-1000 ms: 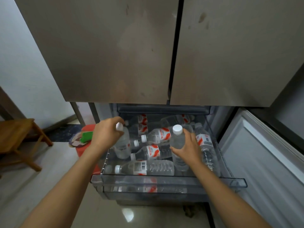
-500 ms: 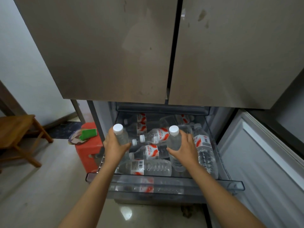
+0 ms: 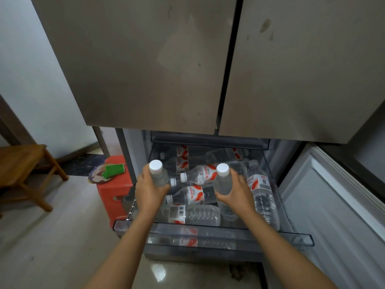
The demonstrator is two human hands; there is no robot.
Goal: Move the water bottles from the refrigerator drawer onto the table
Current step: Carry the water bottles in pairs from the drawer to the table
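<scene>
Grip: left hand (image 3: 149, 192) curls round left bottle (image 3: 158, 174), right hand (image 3: 236, 191) round right bottle (image 3: 224, 181); lift vertically, clearing drawer (image 3: 208, 230) front edge.

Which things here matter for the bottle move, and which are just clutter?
Job: left hand gripping the left bottle; right hand gripping the right bottle; lying bottles in the clear drawer.
Clutter: red stool, green sponge on top of it, closed upper fridge doors.
</scene>
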